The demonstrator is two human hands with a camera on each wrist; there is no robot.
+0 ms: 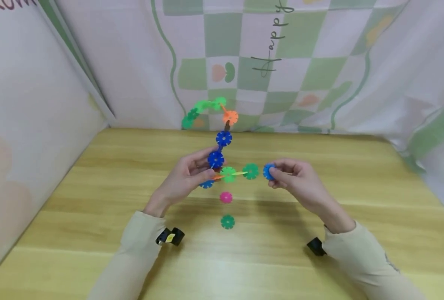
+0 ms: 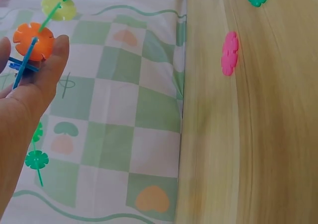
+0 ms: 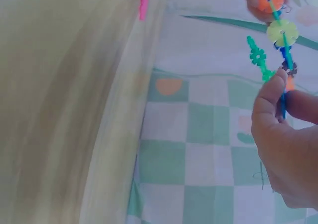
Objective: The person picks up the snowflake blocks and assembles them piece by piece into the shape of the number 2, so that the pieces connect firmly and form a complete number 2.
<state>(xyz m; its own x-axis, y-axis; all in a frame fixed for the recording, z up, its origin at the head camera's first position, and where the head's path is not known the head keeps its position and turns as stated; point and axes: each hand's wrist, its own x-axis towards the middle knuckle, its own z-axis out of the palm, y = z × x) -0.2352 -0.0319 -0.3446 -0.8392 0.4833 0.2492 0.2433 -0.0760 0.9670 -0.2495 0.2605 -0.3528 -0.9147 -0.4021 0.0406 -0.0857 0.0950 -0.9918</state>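
Observation:
My left hand (image 1: 186, 175) holds up a chain of interlocking plastic snowflake discs at an orange disc (image 2: 33, 41) and the blue discs beside it. From there one branch climbs through dark blue discs (image 1: 223, 138) and an orange disc (image 1: 230, 118) to a curve of green discs (image 1: 203, 106). Another branch runs right through a light green disc (image 1: 228, 174) and a yellow disc (image 3: 282, 33) to a green disc (image 1: 250, 171). My right hand (image 1: 300, 181) pinches a blue disc (image 1: 268, 171) between thumb and fingers, a small gap from that green end in the head view.
A pink disc (image 1: 226, 197) and a green disc (image 1: 227, 222) lie on the wooden table (image 1: 94, 200) in front of the hands. A checked green-and-white curtain (image 1: 222, 37) hangs at the table's back edge. White cloth (image 1: 31, 104) stands along the left side.

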